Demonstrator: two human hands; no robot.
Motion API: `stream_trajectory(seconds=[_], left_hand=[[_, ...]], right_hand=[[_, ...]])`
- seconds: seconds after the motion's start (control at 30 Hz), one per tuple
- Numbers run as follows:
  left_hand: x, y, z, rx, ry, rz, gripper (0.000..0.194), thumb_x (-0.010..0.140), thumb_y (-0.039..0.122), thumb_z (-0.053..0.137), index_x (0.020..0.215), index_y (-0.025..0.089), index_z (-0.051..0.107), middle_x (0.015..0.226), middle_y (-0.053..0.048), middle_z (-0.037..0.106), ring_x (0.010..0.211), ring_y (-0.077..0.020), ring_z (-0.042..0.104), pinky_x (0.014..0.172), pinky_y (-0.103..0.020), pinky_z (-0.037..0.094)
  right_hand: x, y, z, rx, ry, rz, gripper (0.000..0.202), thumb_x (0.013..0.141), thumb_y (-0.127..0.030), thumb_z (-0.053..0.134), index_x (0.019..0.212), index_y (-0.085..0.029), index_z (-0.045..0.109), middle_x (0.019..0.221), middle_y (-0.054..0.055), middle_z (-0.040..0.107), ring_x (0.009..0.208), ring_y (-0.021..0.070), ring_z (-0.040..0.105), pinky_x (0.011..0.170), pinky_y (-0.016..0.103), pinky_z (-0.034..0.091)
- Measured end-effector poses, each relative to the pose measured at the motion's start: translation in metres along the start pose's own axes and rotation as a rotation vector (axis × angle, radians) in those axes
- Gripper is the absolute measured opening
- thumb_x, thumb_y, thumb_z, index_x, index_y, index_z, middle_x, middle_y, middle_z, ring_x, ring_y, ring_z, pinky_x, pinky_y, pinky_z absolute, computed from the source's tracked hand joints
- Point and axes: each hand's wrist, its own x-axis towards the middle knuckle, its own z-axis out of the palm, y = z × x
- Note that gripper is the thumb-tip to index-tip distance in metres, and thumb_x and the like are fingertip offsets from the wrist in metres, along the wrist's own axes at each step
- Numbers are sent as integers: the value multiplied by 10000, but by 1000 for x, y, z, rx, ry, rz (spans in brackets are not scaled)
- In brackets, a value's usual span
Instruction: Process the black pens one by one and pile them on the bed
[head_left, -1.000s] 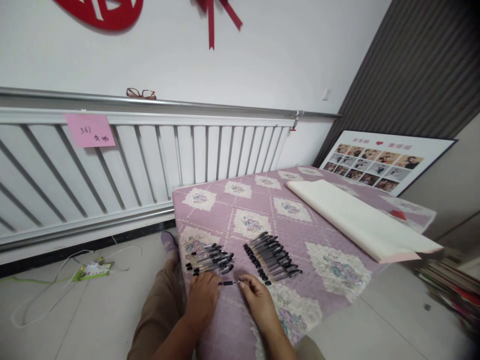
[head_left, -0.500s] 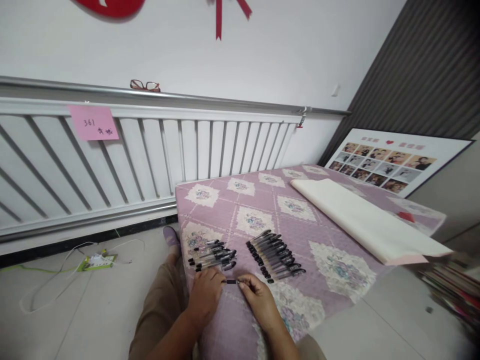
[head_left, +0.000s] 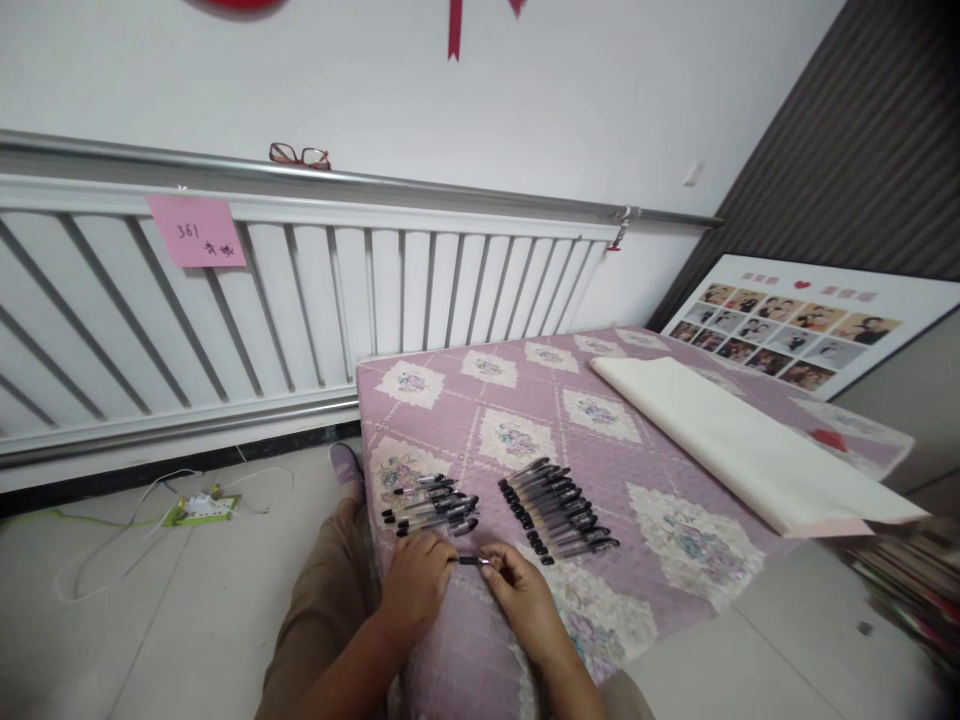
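Between my two hands is a black pen (head_left: 469, 561), level above the cloth near the table's front edge. My left hand (head_left: 417, 585) is closed around one end of it. Finger and thumb of my right hand (head_left: 517, 590) pinch the other end, where a small pale tip shows. Just beyond my left hand lies a loose group of black-capped pens (head_left: 431, 510). To the right, a neat slanting row of several clear-barrelled pens (head_left: 559, 508) rests on the cloth, dark at both ends. Most of the held pen is hidden by my fingers.
A purple floral cloth (head_left: 525, 400) covers the table. A cream roll or folded sheet (head_left: 697, 440) lies on its right side, with a photo board (head_left: 787, 320) behind. A white radiator (head_left: 420, 290) lines the wall. A power strip (head_left: 206, 508) with cables sits on the floor.
The camera view has shifted slightly, so the scene sits a little to the right. Both hands keep hold of the pen, and slightly more of its pale tip shows at my right fingers.
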Motion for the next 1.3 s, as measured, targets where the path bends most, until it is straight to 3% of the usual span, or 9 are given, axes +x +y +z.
stream_trajectory(seconds=[0.23,0.43,0.57,0.63,0.73,0.87,1.07,1.23,1.3], left_hand=[[-1,2,-2,-25,12,-9,147,922,192,486,943,248,621,978,6,632,984,-178,546,895,-343,342],[-1,2,-3,-18,24,-16,152,913,181,493,953,249,623,986,7,628,981,-178,542,893,-337,356],[-2,1,-3,-11,33,-13,151,907,182,492,957,244,621,997,-1,626,988,-182,540,896,-339,365],[-2,1,-2,-4,31,-11,148,905,187,497,960,245,621,998,-3,626,984,-186,540,894,-341,367],[-2,1,-3,-10,31,-2,149,908,194,493,959,245,623,999,-9,627,985,-190,543,895,-347,368],[-1,3,-5,-11,25,-12,153,904,191,491,953,244,626,1000,-12,628,993,-193,544,892,-350,371],[-1,4,-7,-23,19,-12,153,899,196,486,955,244,620,998,-17,629,989,-193,543,891,-349,369],[-1,4,-7,-38,22,-14,154,907,194,481,948,242,622,992,-10,630,986,-187,544,891,-346,363],[-1,3,-6,-46,23,-18,159,908,186,478,951,244,620,993,-8,626,988,-185,543,888,-345,362]], right_hand=[[0,-7,2,-114,-9,-92,177,832,-348,529,798,-212,639,748,17,629,719,183,577,682,273,451],[0,-6,5,-230,-5,-140,302,883,-389,469,662,-218,582,698,16,600,701,183,567,673,279,431],[1,0,7,-176,15,-95,178,839,-354,548,910,-214,632,788,15,629,744,181,579,705,278,445],[1,2,7,-128,18,-73,223,813,-333,581,997,-212,619,800,9,628,732,175,576,689,269,452],[1,-2,6,-112,-11,-92,141,827,-327,558,863,-212,631,755,3,607,714,170,569,674,263,448],[1,-6,5,-140,-12,-121,189,845,-338,534,727,-211,609,721,7,599,711,174,566,669,269,440],[1,1,7,-94,15,-81,186,794,-312,595,945,-211,632,775,2,613,726,171,568,686,267,450],[1,-2,7,-111,-8,-89,168,826,-338,554,737,-206,610,729,4,592,711,170,563,672,261,437],[1,-3,7,-107,9,-85,156,811,-344,574,753,-208,624,725,3,600,711,172,566,671,263,439]])
